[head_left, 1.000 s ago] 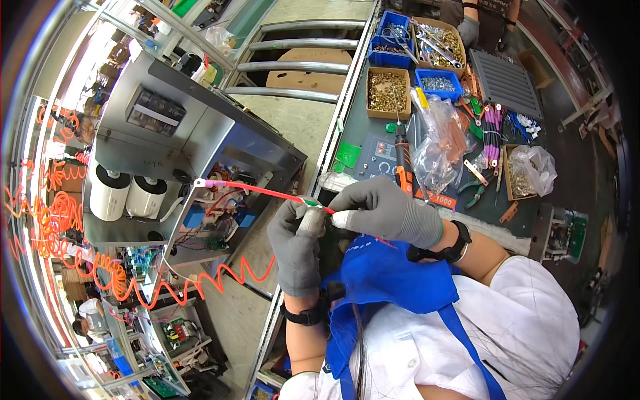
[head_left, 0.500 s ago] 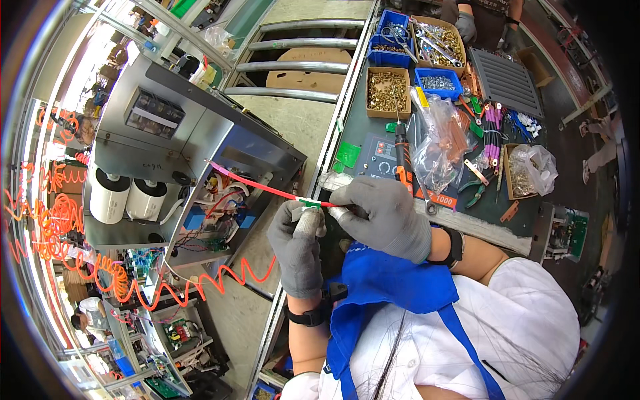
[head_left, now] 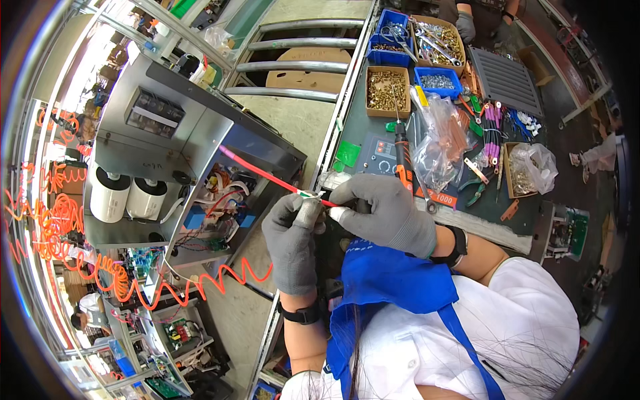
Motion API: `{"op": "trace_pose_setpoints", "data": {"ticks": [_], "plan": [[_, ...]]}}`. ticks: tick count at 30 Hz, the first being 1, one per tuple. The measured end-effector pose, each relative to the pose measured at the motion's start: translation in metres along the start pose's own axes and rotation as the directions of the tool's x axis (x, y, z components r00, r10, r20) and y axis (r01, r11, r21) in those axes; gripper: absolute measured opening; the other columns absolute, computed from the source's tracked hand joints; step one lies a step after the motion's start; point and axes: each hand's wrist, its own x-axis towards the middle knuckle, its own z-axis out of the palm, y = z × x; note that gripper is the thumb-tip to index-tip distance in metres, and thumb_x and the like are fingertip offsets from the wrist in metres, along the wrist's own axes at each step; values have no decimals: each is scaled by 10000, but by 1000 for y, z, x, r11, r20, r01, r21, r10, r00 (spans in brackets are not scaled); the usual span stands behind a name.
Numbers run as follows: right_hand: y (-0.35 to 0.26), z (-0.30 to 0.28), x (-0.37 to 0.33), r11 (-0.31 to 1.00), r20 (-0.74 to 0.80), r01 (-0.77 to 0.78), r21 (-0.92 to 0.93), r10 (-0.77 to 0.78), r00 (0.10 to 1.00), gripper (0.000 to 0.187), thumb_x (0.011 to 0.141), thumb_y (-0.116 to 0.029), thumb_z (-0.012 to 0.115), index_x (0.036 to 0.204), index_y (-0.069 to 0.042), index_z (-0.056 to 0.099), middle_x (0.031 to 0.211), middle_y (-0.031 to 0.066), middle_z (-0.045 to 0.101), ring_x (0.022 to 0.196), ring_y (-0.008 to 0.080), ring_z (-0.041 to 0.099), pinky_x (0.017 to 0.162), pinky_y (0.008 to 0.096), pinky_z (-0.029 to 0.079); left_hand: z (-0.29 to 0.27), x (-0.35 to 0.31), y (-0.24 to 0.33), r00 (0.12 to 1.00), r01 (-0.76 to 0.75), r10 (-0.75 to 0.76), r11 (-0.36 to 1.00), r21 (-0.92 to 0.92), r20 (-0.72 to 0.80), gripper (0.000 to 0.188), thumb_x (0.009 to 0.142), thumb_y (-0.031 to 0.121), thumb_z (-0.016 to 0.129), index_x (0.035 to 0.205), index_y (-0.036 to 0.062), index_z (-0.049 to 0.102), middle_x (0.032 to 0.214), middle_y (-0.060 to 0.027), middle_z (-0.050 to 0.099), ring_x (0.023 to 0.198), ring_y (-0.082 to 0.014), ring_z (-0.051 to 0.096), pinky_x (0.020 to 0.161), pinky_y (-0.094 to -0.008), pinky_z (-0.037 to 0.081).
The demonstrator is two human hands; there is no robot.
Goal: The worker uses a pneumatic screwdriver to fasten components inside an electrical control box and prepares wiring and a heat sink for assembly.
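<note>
A thick red cable (head_left: pixel 263 175) with a pink sleeve at its far end stretches between my hands and the open metal cabinet (head_left: pixel 167 160). My gloved left hand (head_left: pixel 293 243) is closed in a pinch on the cable, next to a small green and white tag (head_left: pixel 308 195) on it. Just to the right, my gloved right hand (head_left: pixel 383 208) grips the same cable between thumb and fingers. Both gloves are grey with pale fingertips. The cable beyond my right fingers is hidden.
At the right, the workbench (head_left: pixel 373 143) carries an orange and black screwdriver (head_left: pixel 402 150), a plastic bag (head_left: pixel 437 147), pliers (head_left: pixel 476 193) and a carton of brass fasteners (head_left: pixel 388 93). Metal rollers (head_left: pixel 293 67) lie beyond the cabinet. Another person's gloved hand (head_left: pixel 465 28) is at the far right.
The cable's pink end has shifted right and up, away from the cabinet's edge. My left hand has moved slightly left; the tag's green part shows less. Both hands keep their pinch.
</note>
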Motion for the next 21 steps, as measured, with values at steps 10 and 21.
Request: {"op": "trace_pose_setpoints", "data": {"ticks": [10,21], "plan": [[0,-8,2,950,241,-245,191,197,950,221,882,-242,693,833,-29,726,675,73,630,640,153,610,585,317,476,-7,0,6,1000,5,-5,1000,15,28,142,893,161,725,890,51,636,729,8,595,609,-52,495,541,-191,364],[6,-1,-1,876,-45,256,-408,-299,953,92,809,-147,738,855,-77,700,697,109,622,614,305,628,550,382,493,-11,6,-4,991,81,-71,994,-79,117,212,892,246,635,807,64,569,685,-16,541,590,-84,437,514,-233,301]]}}
